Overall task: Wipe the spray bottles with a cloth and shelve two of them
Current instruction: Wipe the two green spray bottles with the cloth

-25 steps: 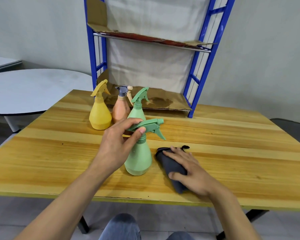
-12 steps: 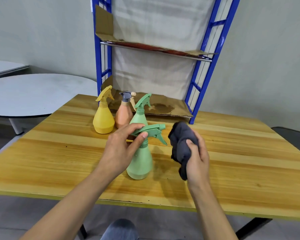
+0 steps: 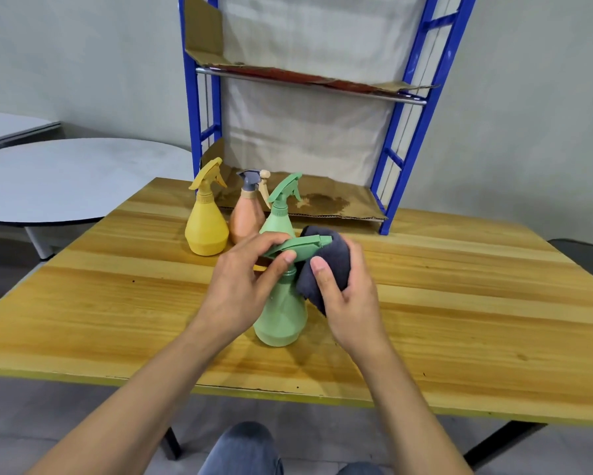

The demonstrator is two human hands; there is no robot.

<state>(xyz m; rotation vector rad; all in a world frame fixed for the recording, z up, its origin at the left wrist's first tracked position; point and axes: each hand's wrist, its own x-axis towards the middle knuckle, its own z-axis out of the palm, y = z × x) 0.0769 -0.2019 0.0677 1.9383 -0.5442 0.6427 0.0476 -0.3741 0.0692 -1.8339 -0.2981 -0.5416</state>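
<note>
A green spray bottle (image 3: 280, 313) stands upright near the front of the wooden table (image 3: 459, 303). My left hand (image 3: 243, 286) grips its spray head from the left. My right hand (image 3: 350, 296) holds a dark grey cloth (image 3: 326, 265) bunched against the nozzle and neck on the right side. Behind it stand three more bottles in a row: a yellow bottle (image 3: 206, 221), an orange bottle (image 3: 245, 217) with a grey cap, and a second green bottle (image 3: 281, 210).
A blue metal shelf rack (image 3: 401, 156) stands at the back of the table, its lower shelf (image 3: 336, 204) and upper shelf (image 3: 309, 80) lined with cardboard. A round grey table (image 3: 65, 180) is to the left. My knee shows below the table's front edge.
My right hand picked the cloth up off the table and brought it left against the green bottle's spray head. My left hand kept its hold on the head.
</note>
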